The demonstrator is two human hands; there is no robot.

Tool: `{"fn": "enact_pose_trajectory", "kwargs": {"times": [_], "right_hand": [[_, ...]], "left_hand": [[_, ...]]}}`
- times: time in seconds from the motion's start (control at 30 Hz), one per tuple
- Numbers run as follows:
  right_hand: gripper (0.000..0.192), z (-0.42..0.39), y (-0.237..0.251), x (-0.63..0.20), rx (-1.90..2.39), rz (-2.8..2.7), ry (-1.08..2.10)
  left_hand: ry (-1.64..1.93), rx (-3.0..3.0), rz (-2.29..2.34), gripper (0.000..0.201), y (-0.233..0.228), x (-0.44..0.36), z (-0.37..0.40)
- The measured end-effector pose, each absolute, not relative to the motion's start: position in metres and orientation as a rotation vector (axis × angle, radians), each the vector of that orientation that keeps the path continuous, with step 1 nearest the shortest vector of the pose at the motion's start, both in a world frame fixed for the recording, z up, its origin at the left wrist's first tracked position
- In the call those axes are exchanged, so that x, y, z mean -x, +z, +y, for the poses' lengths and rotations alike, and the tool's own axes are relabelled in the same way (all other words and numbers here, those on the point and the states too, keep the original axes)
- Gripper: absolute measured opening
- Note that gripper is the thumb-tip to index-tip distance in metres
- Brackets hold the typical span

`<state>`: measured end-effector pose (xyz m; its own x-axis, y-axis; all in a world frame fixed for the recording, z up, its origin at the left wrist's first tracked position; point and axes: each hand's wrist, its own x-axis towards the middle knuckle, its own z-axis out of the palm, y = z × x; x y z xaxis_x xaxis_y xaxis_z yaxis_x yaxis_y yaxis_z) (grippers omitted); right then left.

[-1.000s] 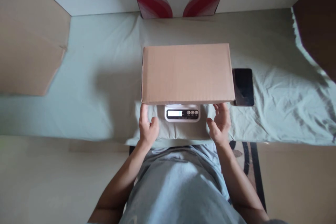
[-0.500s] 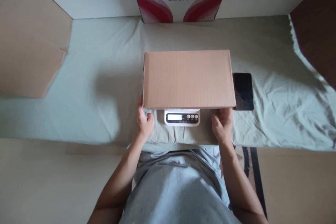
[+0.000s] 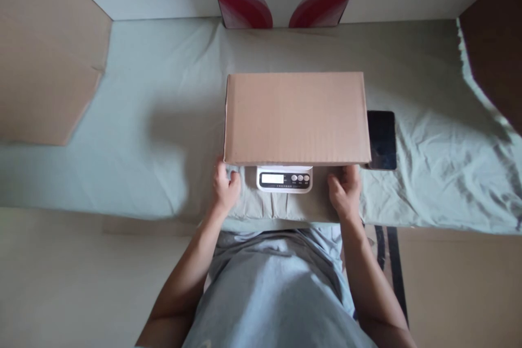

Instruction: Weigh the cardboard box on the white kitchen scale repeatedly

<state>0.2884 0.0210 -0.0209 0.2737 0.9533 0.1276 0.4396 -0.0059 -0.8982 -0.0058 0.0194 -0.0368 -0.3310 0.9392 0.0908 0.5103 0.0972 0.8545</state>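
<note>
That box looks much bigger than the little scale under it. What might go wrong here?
The cardboard box overhangs the small scale on every side, so it might tip. Both hands, left and right, touch its near edge, which may skew the reading. It could also slide onto the phone alongside.

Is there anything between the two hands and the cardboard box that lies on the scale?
Nothing visible. The left hand and the right hand sit at the near edge of the cardboard box, either side of the scale.
</note>
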Motion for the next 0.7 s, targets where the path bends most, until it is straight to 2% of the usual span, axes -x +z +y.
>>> {"fn": "enact_pose_trajectory", "kwargs": {"times": [0.1,0.23,0.47,0.7], "right_hand": [[0.040,0.022,-0.015,-0.293,1.406,-1.137,0.814],[0.058,0.022,0.008,-0.287,1.300,-1.105,0.748],[0.058,0.040,0.047,-0.263,1.259,-1.262,0.755],[0.064,0.096,0.050,-0.271,1.185,-1.339,0.683]], "left_hand": [[1.349,-1.394,1.820,0.052,-0.015,0.005,0.012],[1.501,-1.453,1.615,0.061,0.019,-0.004,0.005],[1.395,-1.443,1.478,0.080,0.053,-0.030,0.028],[1.467,-1.561,1.394,0.081,0.059,-0.030,0.100]]}}
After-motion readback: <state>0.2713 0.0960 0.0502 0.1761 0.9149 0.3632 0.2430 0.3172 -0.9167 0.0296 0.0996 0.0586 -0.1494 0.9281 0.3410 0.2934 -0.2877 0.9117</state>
